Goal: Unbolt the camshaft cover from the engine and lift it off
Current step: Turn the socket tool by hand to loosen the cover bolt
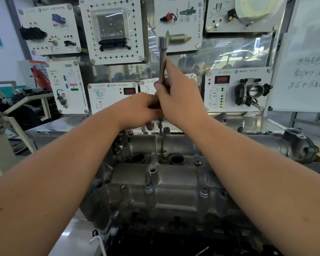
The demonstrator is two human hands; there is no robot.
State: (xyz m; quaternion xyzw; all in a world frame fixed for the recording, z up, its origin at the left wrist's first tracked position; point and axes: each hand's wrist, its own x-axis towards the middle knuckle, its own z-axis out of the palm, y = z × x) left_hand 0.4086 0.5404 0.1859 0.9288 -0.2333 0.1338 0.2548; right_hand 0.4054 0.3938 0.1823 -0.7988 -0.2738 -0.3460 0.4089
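Camshaft cover [166, 183]: head view, it sits on the engine in the middle of the frame, running near to far, on the metal tabletop [67, 124]; I judge it is still seated, not yet lifted.
Tool [162, 58]: a long metal bar stands almost upright above the far edge of the cover, its socket end at the top; a thin shaft [160, 124] runs down from under my hands to what looks like a fastener at that far edge.
Left hand [137, 109]: curled round the lower part of the tool, just above the shaft.
Right hand [179, 95]: wrapped round the bar higher up, touching the left hand, thumb lying along the metal.
Near bolts [148, 188]: at least two heads, the other at the right [204, 191], still sit in the near flange, so I judge the unbolting is partway at best.
Risk, slip: with the bar this tall and both hands high, any sideways lean could cam the bit out of the fastener and round it.
Risk, knuckles: a sudden release could throw my hands into the display panels [116, 30] just beyond.
Risk, early lift: prying the cover with bolts left in could bend the flange.
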